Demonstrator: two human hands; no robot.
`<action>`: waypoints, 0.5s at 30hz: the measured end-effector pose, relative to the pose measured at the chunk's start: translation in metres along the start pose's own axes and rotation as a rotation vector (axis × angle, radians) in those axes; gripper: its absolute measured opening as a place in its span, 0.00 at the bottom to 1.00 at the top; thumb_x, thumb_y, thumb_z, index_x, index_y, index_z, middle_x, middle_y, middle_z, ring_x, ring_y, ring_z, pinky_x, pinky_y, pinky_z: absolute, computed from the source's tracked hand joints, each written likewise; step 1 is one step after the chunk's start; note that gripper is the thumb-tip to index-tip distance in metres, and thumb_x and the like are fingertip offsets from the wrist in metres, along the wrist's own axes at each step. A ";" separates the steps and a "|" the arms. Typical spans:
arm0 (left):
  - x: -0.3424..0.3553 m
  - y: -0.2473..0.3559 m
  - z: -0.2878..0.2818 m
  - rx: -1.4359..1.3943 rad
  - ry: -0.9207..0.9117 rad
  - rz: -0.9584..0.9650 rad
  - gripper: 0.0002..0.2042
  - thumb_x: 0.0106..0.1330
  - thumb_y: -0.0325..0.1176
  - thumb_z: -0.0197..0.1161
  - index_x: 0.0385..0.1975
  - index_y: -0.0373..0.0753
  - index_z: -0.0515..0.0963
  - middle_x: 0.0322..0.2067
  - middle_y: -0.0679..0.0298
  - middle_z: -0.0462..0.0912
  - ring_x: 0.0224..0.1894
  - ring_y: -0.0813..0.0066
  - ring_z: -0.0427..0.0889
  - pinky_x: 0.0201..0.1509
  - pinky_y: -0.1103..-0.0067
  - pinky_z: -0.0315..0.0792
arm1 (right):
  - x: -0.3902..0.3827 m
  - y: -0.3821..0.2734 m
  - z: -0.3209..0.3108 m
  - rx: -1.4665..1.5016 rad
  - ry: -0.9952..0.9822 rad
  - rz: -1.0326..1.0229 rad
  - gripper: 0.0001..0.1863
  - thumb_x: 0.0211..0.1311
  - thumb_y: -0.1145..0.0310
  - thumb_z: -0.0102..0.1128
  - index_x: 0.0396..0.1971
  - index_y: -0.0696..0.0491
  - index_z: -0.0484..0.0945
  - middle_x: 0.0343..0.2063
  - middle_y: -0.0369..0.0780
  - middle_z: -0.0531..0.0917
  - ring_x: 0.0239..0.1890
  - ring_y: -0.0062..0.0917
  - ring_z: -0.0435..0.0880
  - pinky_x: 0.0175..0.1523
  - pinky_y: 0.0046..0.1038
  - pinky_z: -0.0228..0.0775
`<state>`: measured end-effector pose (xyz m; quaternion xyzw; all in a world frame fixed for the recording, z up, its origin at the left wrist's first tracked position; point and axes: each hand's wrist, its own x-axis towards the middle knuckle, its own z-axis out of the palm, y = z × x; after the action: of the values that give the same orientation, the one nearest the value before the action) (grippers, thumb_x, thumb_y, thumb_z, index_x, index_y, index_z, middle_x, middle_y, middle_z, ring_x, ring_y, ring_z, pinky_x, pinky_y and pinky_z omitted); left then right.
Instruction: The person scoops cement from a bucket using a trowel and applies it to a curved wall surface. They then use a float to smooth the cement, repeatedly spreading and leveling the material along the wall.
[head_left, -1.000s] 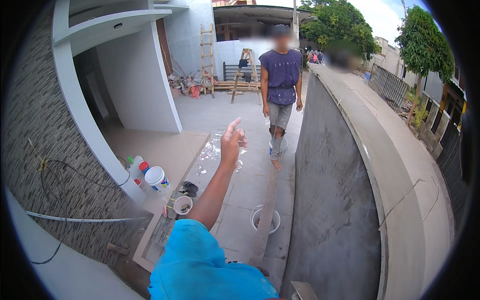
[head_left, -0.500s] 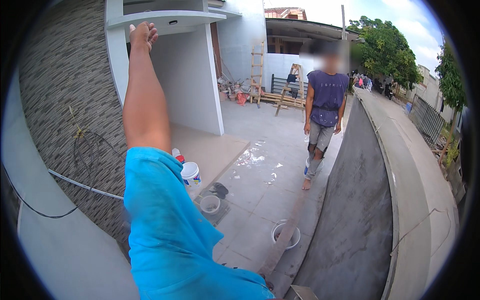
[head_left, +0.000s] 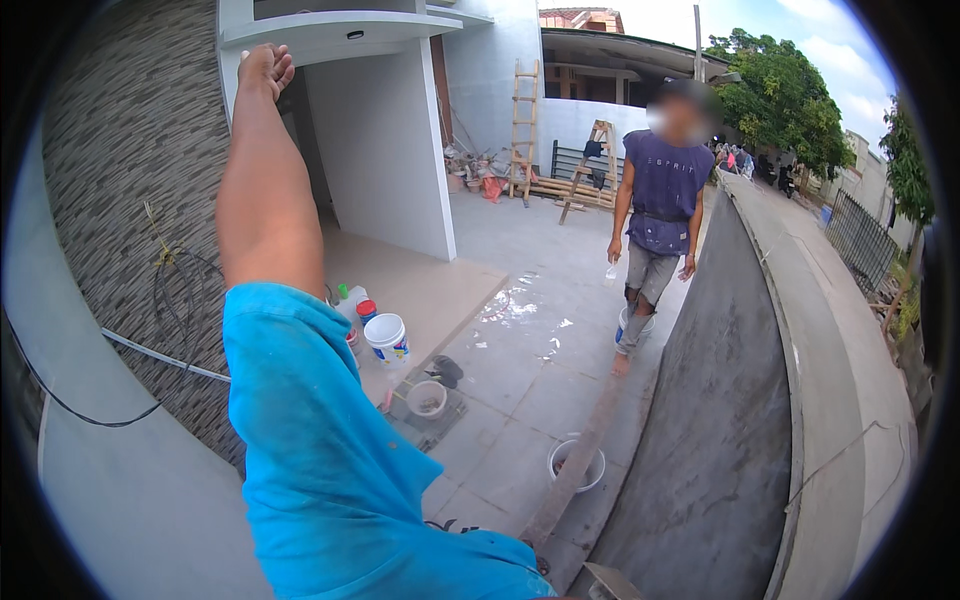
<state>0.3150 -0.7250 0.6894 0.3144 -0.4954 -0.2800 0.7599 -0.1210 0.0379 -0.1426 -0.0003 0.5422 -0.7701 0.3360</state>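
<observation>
My left arm, in a bright blue sleeve (head_left: pixel 320 440), stretches up and forward across the left of the view. At its end my left hand (head_left: pixel 266 70) is raised with the fingers curled in, and no object shows in it. It appears in front of the white door canopy (head_left: pixel 345 32), apparently touching nothing. My right hand is out of view. At the lower edge, a grey flat-edged piece (head_left: pixel 608 582) shows in part; what holds it is hidden. A long narrow plank (head_left: pixel 585 450) runs away from me, passing over a white bucket (head_left: pixel 592 478).
A co-worker (head_left: pixel 665 200) stands with one bare foot at the plank's far end. A grey plastered wall (head_left: pixel 700 400) flanks the right. White paint bucket (head_left: pixel 387 340), small tub (head_left: pixel 427 399), bamboo ladder (head_left: pixel 524 130) and stepladder (head_left: pixel 588 170) stand leftward and behind. White splashes (head_left: pixel 510 305) mark the floor.
My raised arm has shifted left against the scene, uncovering more containers beside the paint bucket. The whole view has moved slightly. The co-worker stays at the plank's far end.
</observation>
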 end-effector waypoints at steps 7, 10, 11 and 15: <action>-0.021 -0.024 0.041 0.018 -0.083 -0.065 0.47 0.63 0.20 0.52 0.79 0.48 0.31 0.42 0.64 0.82 0.32 0.79 0.82 0.35 0.76 0.82 | -0.011 0.001 -0.004 0.037 0.060 -0.001 0.28 0.57 0.84 0.70 0.59 0.61 0.75 0.51 0.43 0.82 0.53 0.31 0.81 0.57 0.31 0.77; -0.027 -0.034 0.061 0.027 -0.106 -0.079 0.47 0.64 0.20 0.51 0.79 0.49 0.32 0.42 0.65 0.82 0.33 0.79 0.82 0.36 0.76 0.82 | -0.021 -0.005 0.003 0.056 0.070 -0.012 0.27 0.58 0.84 0.70 0.59 0.61 0.75 0.52 0.42 0.81 0.54 0.31 0.80 0.58 0.32 0.77; -0.029 -0.039 0.067 0.033 -0.124 -0.088 0.46 0.64 0.20 0.51 0.79 0.49 0.32 0.43 0.65 0.82 0.33 0.79 0.82 0.36 0.76 0.82 | -0.026 -0.008 0.004 0.061 0.070 -0.022 0.27 0.58 0.84 0.69 0.59 0.61 0.75 0.52 0.42 0.81 0.55 0.30 0.80 0.58 0.32 0.77; -0.042 -0.049 0.094 0.012 -0.155 -0.106 0.44 0.65 0.20 0.51 0.78 0.49 0.34 0.43 0.65 0.82 0.33 0.78 0.81 0.36 0.76 0.82 | -0.029 0.002 -0.013 -0.013 0.051 -0.031 0.26 0.59 0.83 0.69 0.59 0.61 0.75 0.53 0.42 0.80 0.55 0.31 0.79 0.58 0.33 0.77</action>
<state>0.2070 -0.7447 0.6572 0.3222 -0.5372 -0.3401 0.7014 -0.1021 0.0630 -0.1393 0.0088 0.5555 -0.7714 0.3103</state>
